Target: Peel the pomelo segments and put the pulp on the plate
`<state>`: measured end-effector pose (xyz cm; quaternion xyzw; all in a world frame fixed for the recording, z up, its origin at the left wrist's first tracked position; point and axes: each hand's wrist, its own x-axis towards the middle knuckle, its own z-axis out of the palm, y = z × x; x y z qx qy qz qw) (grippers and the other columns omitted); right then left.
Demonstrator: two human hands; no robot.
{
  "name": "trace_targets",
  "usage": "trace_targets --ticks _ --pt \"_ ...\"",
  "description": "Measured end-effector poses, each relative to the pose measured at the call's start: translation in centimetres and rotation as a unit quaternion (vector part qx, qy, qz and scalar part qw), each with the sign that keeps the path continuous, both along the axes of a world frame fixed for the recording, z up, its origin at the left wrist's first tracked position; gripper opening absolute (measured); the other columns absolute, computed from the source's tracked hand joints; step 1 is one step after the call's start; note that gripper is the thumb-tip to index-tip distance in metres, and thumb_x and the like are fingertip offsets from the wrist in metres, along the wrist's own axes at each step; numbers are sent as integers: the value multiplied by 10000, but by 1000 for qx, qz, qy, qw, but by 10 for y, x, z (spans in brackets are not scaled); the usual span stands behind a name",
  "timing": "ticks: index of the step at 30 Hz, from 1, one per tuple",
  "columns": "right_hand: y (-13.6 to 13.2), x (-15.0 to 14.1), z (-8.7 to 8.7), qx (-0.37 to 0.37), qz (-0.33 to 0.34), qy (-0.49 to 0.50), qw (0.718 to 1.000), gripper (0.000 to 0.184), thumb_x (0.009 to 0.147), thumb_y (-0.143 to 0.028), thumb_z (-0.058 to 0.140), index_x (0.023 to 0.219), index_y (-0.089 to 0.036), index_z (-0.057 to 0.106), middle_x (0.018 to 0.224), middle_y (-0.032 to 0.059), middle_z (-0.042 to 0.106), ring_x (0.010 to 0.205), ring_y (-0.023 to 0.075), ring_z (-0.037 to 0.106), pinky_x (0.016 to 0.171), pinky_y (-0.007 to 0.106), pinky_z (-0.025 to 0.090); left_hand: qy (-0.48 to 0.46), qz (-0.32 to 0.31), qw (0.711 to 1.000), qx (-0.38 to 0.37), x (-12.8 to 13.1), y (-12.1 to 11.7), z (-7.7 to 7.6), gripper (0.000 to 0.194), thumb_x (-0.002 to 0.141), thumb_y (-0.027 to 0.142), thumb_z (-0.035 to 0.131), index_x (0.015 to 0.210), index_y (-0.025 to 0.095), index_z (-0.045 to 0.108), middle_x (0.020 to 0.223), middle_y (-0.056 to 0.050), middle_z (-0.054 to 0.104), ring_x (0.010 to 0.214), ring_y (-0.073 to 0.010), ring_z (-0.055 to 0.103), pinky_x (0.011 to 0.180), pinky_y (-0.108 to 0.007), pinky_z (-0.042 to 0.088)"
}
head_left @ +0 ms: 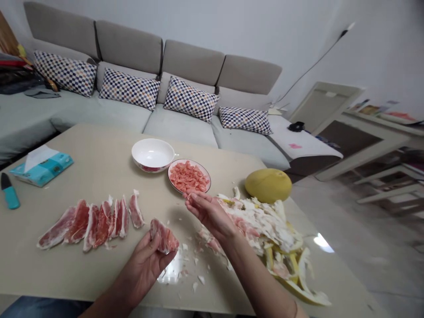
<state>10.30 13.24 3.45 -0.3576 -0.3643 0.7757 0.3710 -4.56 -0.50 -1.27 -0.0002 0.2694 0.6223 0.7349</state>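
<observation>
My left hand (145, 265) grips a pomelo segment (163, 236) with its red flesh partly bared, above the table's near side. Thumb and fingers of my right hand (210, 214) pinch a small piece of pomelo pulp (189, 195) at the near rim of a plate (207, 187). Loose pink pulp pieces (188, 174) fill that plate. Left of my hands, several pomelo segments (94, 223) lie in a row with pale skin on them. Under and beyond my right forearm spreads a heap of white pith (265, 221) and yellow peel (294, 269).
A white bowl (153, 152) stands left of the plate. One whole yellow pomelo (269, 185) sits behind the peel heap. At the left are a blue tissue pack (44, 168) and a knife with a teal handle (11, 198). A grey sofa (185, 126) runs behind the table (99, 141).
</observation>
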Motion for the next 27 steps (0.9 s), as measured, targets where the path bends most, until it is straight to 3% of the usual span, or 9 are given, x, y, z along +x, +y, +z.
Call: trace_targets --ticks 3,8,11,14,17,21,24,25,27 --pt "-1 -2 5 -11 42 6 999 254 691 -252 826 894 -128 738 900 45 731 697 82 664 696 167 574 1 -15 1000 27 -2 0 -2 140 896 137 599 1022 195 597 942 -26 665 860 -120 677 837 -275 576" --pt "-14 1 -3 -16 84 12 996 238 739 -259 784 936 -138 724 957 52 738 707 71 674 703 155 568 -6 -23 999 39 -3 -2 -3 135 901 158 596 1028 204 597 957 -25 661 875 -121 672 843 -273 563" --pt "-13 3 -8 74 82 -80 991 265 797 -335 707 988 -151 704 1002 79 738 726 94 687 719 206 580 -11 -28 998 46 -3 -2 -4 136 902 160 593 1028 211 596 953 -20 658 880 -122 669 854 -277 555" --pt "4 1 -14 219 42 -216 951 322 847 -403 601 1028 -149 680 1007 110 736 762 156 703 740 320 595 -10 -27 998 51 -3 -2 -4 123 901 160 594 1013 212 594 948 -20 656 885 -123 664 868 -285 547" --pt "36 -4 -18 287 -20 -281 915 264 825 -372 603 955 -156 684 953 106 730 820 217 696 824 438 564 -1 -25 998 54 -2 -2 -3 92 906 161 586 983 211 589 930 -16 651 884 -118 655 879 -283 535" --pt "66 -8 -15 377 -78 -346 856 196 745 -232 662 932 -191 703 1164 110 660 1171 297 554 1058 517 374 12 -33 996 78 -2 -2 0 21 919 185 566 926 197 582 886 -21 641 897 -121 639 913 -282 505" --pt "49 -5 -4 426 -75 -361 826 253 780 -210 641 1028 -200 690 1324 113 558 1293 278 438 1101 452 327 30 -26 993 110 -2 -1 0 27 919 183 561 901 188 580 850 -17 628 891 -126 627 936 -292 484" --pt "34 -3 0 434 -64 -364 821 242 807 -226 626 1040 -198 686 1296 118 573 1244 268 484 1059 431 380 40 -18 992 119 -2 -2 -1 20 915 180 568 901 186 581 850 -16 627 889 -127 624 946 -299 477" --pt "-1 2 7 435 -23 -369 821 201 858 -284 604 1024 -207 688 1064 88 676 961 221 635 854 371 514 67 3 990 122 -1 -3 -3 42 896 179 600 933 188 584 882 -19 634 908 -138 626 961 -320 467"
